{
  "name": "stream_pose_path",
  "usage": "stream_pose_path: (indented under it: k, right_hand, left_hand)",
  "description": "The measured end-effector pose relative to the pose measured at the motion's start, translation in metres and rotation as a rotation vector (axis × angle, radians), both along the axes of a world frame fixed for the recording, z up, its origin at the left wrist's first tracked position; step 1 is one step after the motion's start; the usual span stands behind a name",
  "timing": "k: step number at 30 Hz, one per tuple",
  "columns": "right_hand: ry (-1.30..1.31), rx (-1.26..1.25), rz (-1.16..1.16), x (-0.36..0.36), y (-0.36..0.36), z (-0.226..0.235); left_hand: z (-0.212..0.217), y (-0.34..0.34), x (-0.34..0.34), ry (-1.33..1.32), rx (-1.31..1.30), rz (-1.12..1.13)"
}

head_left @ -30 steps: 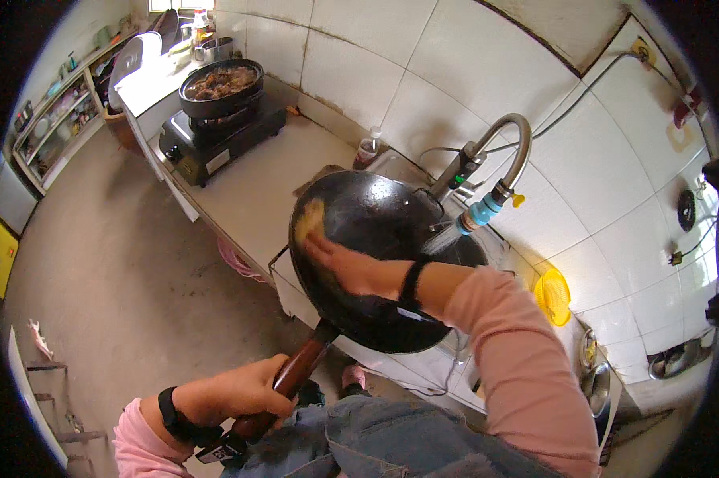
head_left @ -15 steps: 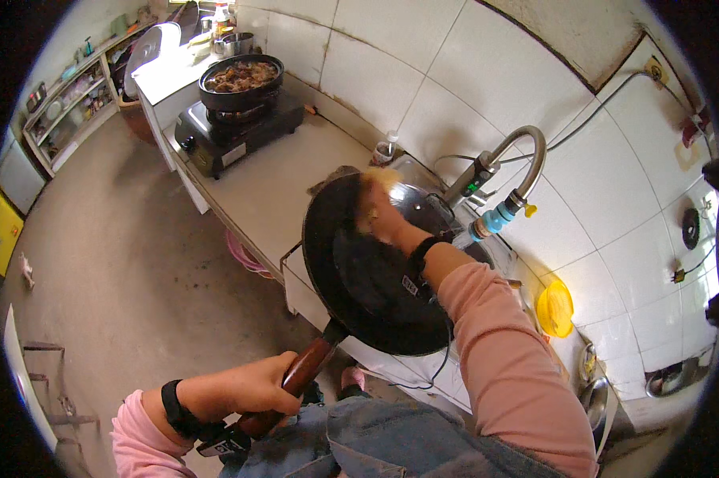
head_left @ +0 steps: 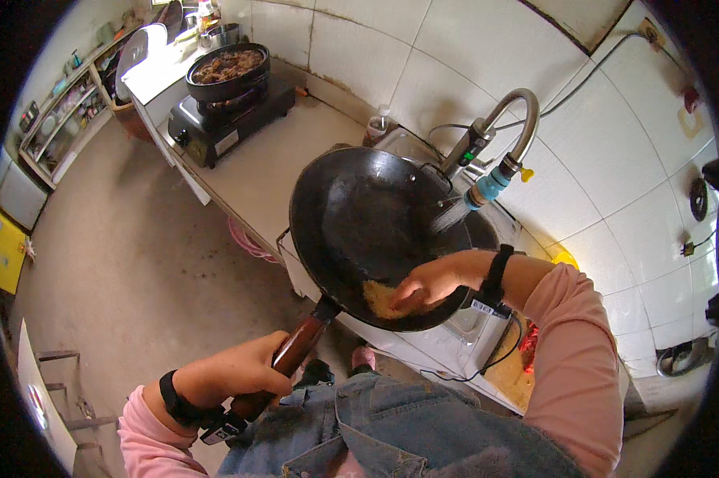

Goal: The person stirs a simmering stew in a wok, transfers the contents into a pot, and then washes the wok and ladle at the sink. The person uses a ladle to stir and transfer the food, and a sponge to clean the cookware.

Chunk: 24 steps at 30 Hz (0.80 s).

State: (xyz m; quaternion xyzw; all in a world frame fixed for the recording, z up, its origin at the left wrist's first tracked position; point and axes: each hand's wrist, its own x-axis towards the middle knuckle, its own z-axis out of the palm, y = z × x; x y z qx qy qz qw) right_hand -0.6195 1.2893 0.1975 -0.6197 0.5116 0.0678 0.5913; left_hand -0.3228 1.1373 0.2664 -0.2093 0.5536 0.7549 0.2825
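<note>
My left hand (head_left: 252, 366) is wrapped round the brown wooden handle (head_left: 299, 342) of a large black wok (head_left: 347, 207). The wok is tilted over the sink (head_left: 464, 323), its wet inside facing me. Against the near inner wall of the wok, my right hand (head_left: 435, 283) presses a tan, fibrous scrubber (head_left: 380, 301), fingers bent over it. Water (head_left: 449, 217) runs from the blue-tipped nozzle (head_left: 488, 190) of a curved metal faucet (head_left: 527, 119) into the wok's right side.
Left along the counter (head_left: 295, 139), a black pot (head_left: 230, 86) of brown food sits on a portable gas stove (head_left: 240, 123). A small bottle (head_left: 377, 127) stands by the wall. Right of the sink are a cutting board (head_left: 509, 374) with red pieces and a yellow container (head_left: 566, 259).
My right hand has swept the scrubber from the wok's far wall down to its near side. The left hand keeps its hold on the handle. The view has shifted slightly.
</note>
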Motion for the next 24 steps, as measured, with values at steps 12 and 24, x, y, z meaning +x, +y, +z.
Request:
stream_pose_path:
  k: [12, 24]
  right_hand:
    - [0.656, -0.376, -0.529, -0.04, -0.165, -0.09]
    - [-0.44, -0.418, -0.797, 0.008, -0.109, -0.042]
  left_hand:
    - [-0.008, 0.001, -0.001, -0.047, -0.108, -0.084]
    - [-0.022, -0.007, -0.001, -0.026, -0.104, -0.167]
